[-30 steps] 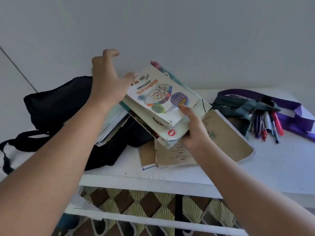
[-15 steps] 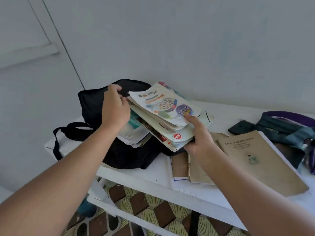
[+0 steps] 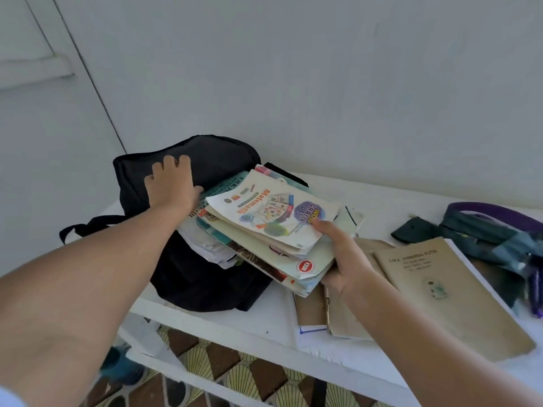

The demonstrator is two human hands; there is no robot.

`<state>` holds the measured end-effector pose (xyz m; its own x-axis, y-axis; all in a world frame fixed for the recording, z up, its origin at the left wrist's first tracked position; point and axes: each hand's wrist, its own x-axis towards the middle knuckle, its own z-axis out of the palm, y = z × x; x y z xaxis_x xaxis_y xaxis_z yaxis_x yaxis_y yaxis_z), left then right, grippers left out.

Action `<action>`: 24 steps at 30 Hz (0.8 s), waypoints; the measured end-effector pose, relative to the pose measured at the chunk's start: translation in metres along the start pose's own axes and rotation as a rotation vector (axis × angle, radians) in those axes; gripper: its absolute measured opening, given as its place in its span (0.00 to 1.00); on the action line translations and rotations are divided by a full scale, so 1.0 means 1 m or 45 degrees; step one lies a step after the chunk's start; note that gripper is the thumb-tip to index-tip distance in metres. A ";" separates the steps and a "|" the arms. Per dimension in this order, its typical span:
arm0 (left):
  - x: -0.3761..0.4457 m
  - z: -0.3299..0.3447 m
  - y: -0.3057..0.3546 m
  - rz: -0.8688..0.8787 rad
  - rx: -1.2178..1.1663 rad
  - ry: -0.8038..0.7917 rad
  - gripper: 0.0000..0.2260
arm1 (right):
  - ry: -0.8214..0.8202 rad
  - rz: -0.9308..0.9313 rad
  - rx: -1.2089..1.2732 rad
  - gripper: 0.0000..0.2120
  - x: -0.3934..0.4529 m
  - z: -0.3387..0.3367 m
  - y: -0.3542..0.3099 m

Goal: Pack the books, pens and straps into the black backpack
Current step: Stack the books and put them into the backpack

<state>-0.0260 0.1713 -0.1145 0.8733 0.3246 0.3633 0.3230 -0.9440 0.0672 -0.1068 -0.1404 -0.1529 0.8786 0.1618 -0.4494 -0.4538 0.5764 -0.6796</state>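
The black backpack (image 3: 211, 160) lies on the white table (image 3: 264, 315) at the left, its mouth open toward the right. My left hand (image 3: 172, 186) grips the upper flap of the backpack's opening. My right hand (image 3: 346, 259) holds a stack of books (image 3: 273, 230) by its near right corner, thumb on the colourful top cover. The stack's left end lies over the backpack's opening, on other books there. Brown exercise books (image 3: 440, 289) lie on the table at the right. Purple and green straps (image 3: 496, 227) lie at the far right, with pens (image 3: 536, 289) at the frame edge.
A pale wall stands right behind the table. The table's front edge runs diagonally below my arms. Beneath it is a patterned brown and cream floor (image 3: 235, 374) and a teal object (image 3: 120, 365).
The stack has come down and to the left, onto the backpack's opening. My left hand has shifted from the stack's left edge to the backpack's flap. The view has panned left.
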 end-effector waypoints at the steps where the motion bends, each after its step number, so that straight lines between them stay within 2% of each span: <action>1: 0.005 0.000 -0.002 0.027 -0.019 0.006 0.25 | -0.002 0.002 -0.004 0.20 0.001 0.001 -0.001; 6: 0.028 -0.018 -0.007 0.183 -0.124 0.193 0.15 | 0.026 0.032 -0.059 0.20 0.011 0.024 0.000; 16: 0.036 -0.048 -0.011 0.320 -0.191 0.239 0.12 | 0.198 0.166 -0.142 0.11 0.057 0.152 0.017; 18: 0.033 -0.049 -0.010 0.348 -0.180 0.240 0.13 | 0.208 0.132 -0.230 0.17 0.092 0.171 0.031; 20: 0.030 -0.048 -0.012 0.377 -0.173 0.238 0.12 | 0.124 0.049 -0.315 0.25 0.154 0.175 0.055; 22: 0.027 -0.046 -0.014 0.410 -0.157 0.224 0.12 | 0.091 0.078 -0.365 0.25 0.147 0.187 0.064; 24: 0.023 -0.042 -0.015 0.431 -0.131 0.176 0.13 | 0.248 0.124 -0.401 0.25 0.104 0.199 0.057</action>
<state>-0.0258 0.1904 -0.0680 0.8647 -0.0106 0.5023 -0.0195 -0.9997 0.0124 -0.0113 0.0684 -0.1228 0.7979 0.0310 -0.6020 -0.5842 0.2862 -0.7595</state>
